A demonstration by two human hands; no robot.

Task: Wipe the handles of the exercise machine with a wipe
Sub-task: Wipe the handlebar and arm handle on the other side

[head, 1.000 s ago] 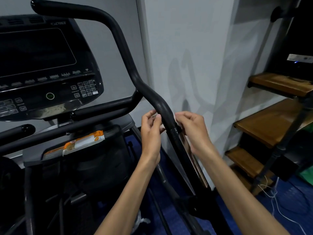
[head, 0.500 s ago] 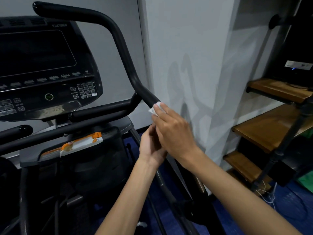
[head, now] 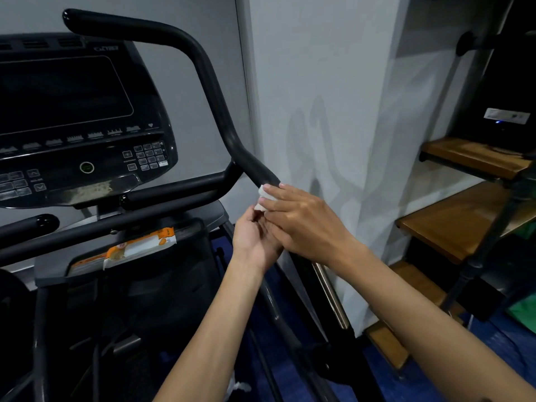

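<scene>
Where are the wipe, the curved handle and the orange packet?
wipe (head: 263, 195): head view, white fold at the fingertips.
curved handle (head: 214, 91): head view, bare upright stretch.
orange packet (head: 139, 248): head view, its white middle.

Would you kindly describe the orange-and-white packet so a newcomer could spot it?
Start at the black console of the exercise machine and drop below its horizontal black bars. There a flat orange-and-white packet lies on the grey ledge, the only brightly coloured thing on the machine.

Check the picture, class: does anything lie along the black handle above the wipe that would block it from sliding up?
Nothing visible does. The right hand presses the wipe on the handle, whose bar runs bare to its top end. The left hand sits below.
</scene>
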